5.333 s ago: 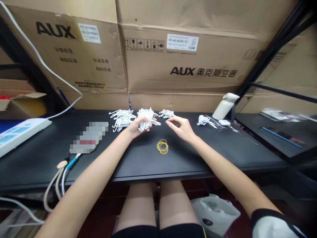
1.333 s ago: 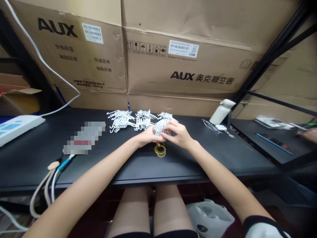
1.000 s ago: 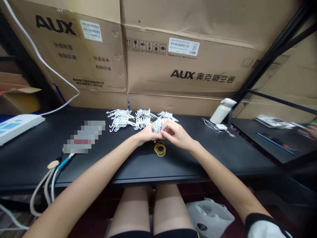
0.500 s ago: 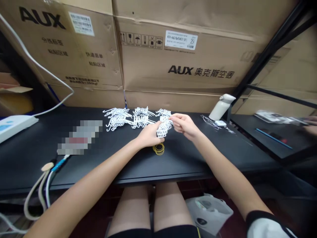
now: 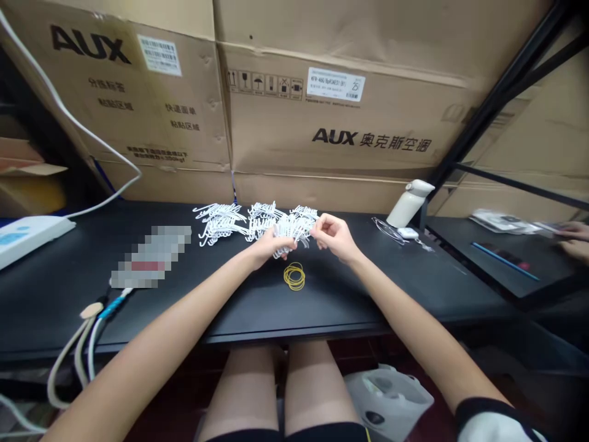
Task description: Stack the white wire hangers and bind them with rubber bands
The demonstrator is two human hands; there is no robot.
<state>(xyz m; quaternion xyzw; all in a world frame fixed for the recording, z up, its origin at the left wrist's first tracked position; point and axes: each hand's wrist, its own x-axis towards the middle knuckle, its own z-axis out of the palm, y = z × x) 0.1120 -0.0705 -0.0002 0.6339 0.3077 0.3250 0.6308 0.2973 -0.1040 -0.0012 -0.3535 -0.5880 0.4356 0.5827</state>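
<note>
Gripping a bunch of white hooks [image 5: 286, 228] just beyond the rubber bands [image 5: 293, 279] is the left hand [image 5: 265, 247]; the right hand [image 5: 335, 237] pinches at the bunch's edge, whether holding one I cannot tell. Right of the bands are a lidded bottle [image 5: 407, 207] and, lower, a plastic bag [image 5: 405, 405], contents unclear.

White power strip [image 5: 37, 239] toward the worktop's [image 5: 340, 301] left end. Flat object [image 5: 154, 255] right of it (pixelated, can't tell what). Pale bottle [image 5: 408, 204] near back-right corner, small white case [image 5: 407, 233] just beside its base. Brown AUX cartons [image 5: 276, 135] along back edge; whitish bag [image 5: 391, 408] below front edge.
</note>
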